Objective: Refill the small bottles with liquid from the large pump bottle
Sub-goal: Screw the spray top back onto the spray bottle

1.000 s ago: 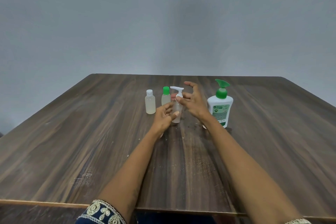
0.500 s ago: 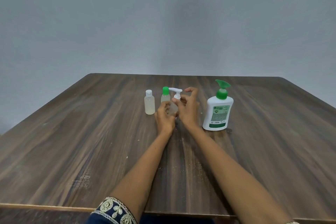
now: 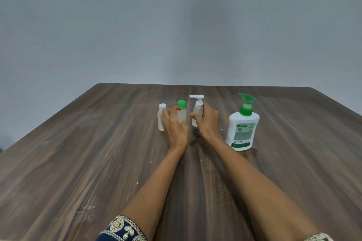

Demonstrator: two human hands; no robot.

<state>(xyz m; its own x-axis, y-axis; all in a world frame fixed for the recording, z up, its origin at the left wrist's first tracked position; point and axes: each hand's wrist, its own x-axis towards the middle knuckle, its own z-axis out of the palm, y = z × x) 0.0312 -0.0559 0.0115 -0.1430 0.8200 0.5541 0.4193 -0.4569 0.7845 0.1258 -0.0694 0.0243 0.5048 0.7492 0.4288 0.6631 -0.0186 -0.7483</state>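
Observation:
Three small clear bottles stand in a row on the wooden table [image 3: 98, 162]: a white-capped bottle [image 3: 161, 110], a green-capped bottle [image 3: 182, 106] and a small bottle with a white pump [image 3: 197, 106]. My left hand [image 3: 174, 126] wraps its fingers around the green-capped bottle and hides its lower part. My right hand [image 3: 208, 122] grips the small pump bottle, thumb in front and fingers behind. The large white pump bottle [image 3: 242, 126] with a green pump head stands upright to the right, a little apart from my right hand.
A plain grey wall rises behind the table's far edge. Small pale specks and a dark wet-looking smear [image 3: 195, 135] lie on the wood between my wrists. The table's near edge runs under my forearms.
The small pump bottle has been moved back and to the right into the row, still in my right hand. My left hand has left it and closed on the green-capped bottle.

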